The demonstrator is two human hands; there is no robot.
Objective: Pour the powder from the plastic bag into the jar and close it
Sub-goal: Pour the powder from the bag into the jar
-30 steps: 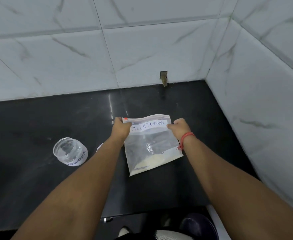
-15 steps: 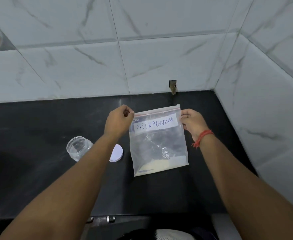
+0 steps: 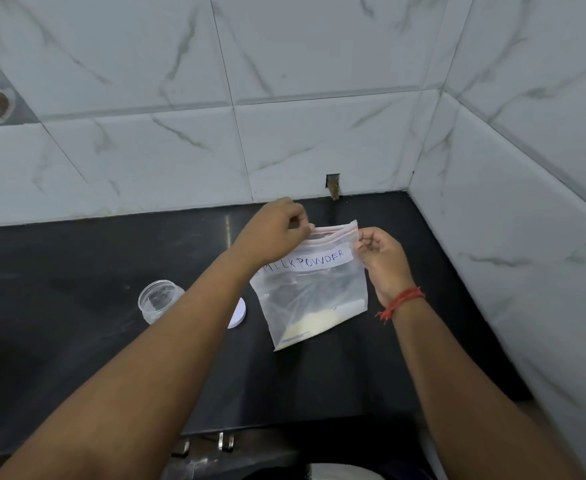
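Note:
A clear zip plastic bag (image 3: 314, 289) labelled MILK POWDER hangs upright above the black counter, tilted a little. Pale powder (image 3: 314, 322) lies in its bottom corner. My left hand (image 3: 272, 230) pinches the top left of the zip strip. My right hand (image 3: 381, 258) pinches the top right corner; a red thread circles that wrist. The clear jar (image 3: 158, 299) stands open on the counter to the left, partly behind my left forearm. Its white lid (image 3: 237, 313) lies flat between jar and bag, mostly hidden by the arm.
The black counter (image 3: 77, 271) runs into a corner of white marble-look tile walls (image 3: 319, 133) at the back and right. A small hole (image 3: 333, 183) shows in the back wall just behind the bag. The counter's front edge (image 3: 284, 427) is near my body.
Both hands lifted the bag off the counter and raised it. The left hand's pinch moved along the zip toward the middle, and the top edge now looks slightly parted.

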